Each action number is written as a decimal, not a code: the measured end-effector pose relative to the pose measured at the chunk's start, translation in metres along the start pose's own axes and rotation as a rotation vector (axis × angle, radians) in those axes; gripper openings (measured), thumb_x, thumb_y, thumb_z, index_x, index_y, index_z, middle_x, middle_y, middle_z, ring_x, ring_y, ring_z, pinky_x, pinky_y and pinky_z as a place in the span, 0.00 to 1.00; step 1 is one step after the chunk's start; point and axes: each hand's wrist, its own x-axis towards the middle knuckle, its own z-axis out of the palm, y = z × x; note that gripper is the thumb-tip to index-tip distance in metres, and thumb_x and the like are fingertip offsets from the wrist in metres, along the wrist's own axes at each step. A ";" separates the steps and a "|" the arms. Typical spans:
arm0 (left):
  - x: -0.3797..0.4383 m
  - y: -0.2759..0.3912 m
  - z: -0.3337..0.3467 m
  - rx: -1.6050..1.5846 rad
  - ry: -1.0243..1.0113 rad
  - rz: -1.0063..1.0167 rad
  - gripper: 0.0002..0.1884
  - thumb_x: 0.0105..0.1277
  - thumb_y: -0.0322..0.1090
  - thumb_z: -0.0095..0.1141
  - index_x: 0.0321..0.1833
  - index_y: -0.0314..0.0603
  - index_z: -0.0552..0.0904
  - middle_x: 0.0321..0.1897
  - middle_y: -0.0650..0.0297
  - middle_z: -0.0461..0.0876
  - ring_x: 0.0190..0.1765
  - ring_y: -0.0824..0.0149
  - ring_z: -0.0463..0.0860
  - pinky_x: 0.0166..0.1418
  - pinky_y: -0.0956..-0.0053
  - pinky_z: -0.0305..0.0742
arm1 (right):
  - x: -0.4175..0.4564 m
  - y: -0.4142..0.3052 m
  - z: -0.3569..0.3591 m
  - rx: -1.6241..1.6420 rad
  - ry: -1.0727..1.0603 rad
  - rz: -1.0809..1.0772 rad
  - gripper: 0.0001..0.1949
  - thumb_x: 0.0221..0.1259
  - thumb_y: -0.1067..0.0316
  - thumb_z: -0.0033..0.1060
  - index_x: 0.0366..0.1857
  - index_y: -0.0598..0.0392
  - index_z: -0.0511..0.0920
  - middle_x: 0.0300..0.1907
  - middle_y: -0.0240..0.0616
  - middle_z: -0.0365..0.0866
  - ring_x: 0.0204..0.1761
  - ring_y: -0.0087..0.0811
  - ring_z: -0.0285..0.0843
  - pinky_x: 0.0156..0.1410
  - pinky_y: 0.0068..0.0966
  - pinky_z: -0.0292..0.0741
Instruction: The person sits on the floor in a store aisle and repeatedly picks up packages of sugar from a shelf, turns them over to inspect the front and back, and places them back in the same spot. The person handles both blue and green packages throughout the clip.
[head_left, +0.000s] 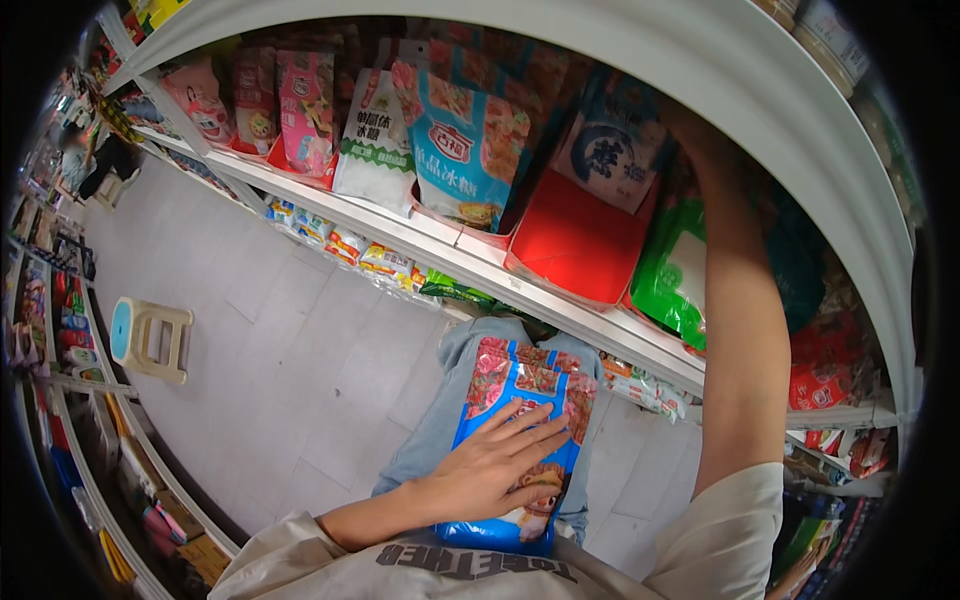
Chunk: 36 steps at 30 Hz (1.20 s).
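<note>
My left hand (499, 457) lies flat, fingers a little spread, on top of a small stack of blue plastic pouches (487, 529) with a floral print, which rests on my lap against my torso. My right arm reaches up into the shelf at the right; its hand is hidden in the dark behind the goods. Near that forearm stand a green and white pouch (671, 277) and a white and blue pouch (611, 154), the latter at the back of a red tray (574, 240). Left of the tray is a light-blue rock sugar pouch (469, 157).
The white shelf edge (420, 232) runs diagonally before me, with another shelf board (525, 19) above. Pink pouches (306, 112) stand farther left, and bagged goods (386, 259) lie below. A plastic stool (154, 339) stands on the floor; a seated person (94, 161) is far off.
</note>
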 end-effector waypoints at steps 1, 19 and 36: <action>0.001 0.000 0.000 0.012 0.009 0.016 0.33 0.66 0.49 0.64 0.69 0.37 0.76 0.72 0.54 0.71 0.76 0.52 0.66 0.79 0.51 0.53 | 0.000 0.010 0.005 0.008 0.023 -0.026 0.21 0.58 0.51 0.71 0.50 0.53 0.83 0.41 0.47 0.87 0.45 0.46 0.85 0.53 0.42 0.79; -0.007 -0.003 0.001 -0.385 0.231 -0.087 0.40 0.65 0.42 0.67 0.77 0.36 0.62 0.78 0.48 0.57 0.79 0.48 0.59 0.80 0.54 0.54 | -0.088 -0.095 -0.095 0.300 0.323 -0.028 0.07 0.57 0.68 0.66 0.39 0.53 0.85 0.33 0.46 0.83 0.36 0.49 0.79 0.43 0.41 0.74; -0.023 -0.018 -0.011 -1.378 0.536 -0.441 0.36 0.80 0.58 0.35 0.78 0.36 0.54 0.78 0.50 0.56 0.77 0.57 0.62 0.80 0.60 0.58 | -0.265 -0.186 -0.129 1.122 -0.581 0.632 0.06 0.57 0.71 0.69 0.32 0.62 0.83 0.28 0.41 0.84 0.29 0.31 0.82 0.37 0.27 0.75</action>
